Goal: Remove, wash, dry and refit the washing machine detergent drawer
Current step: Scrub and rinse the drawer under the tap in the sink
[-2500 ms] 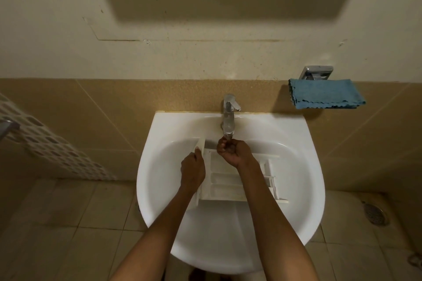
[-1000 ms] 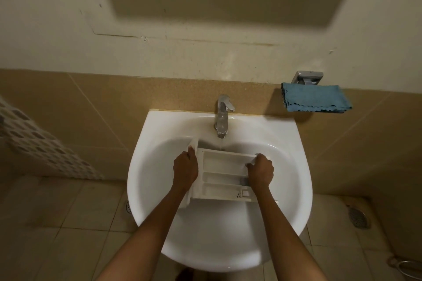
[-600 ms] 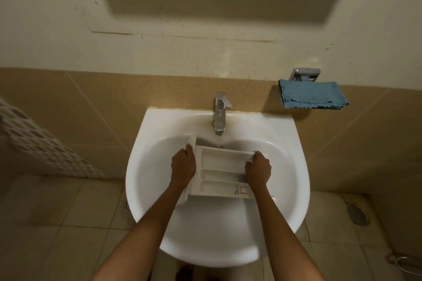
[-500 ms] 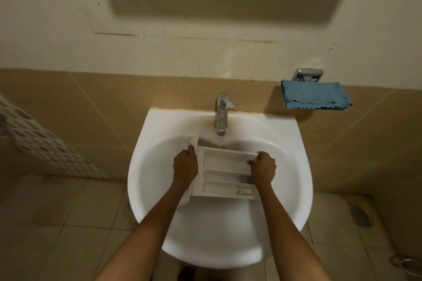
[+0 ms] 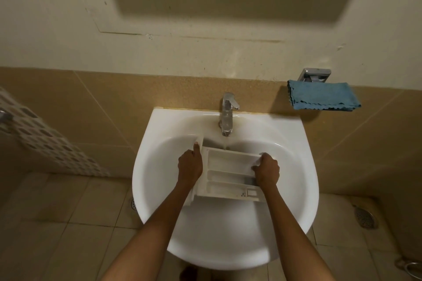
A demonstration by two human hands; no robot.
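Both forearms are extended forward over the sink [image 5: 296,166]. The drawer [image 5: 228,173] is held inside the basin, just below the tap [image 5: 226,114], with a thin stream meeting its far edge. Its front panel is gripped by the left hand [image 5: 190,167]. Its opposite end is clasped by the right hand [image 5: 266,171], fingers curled.
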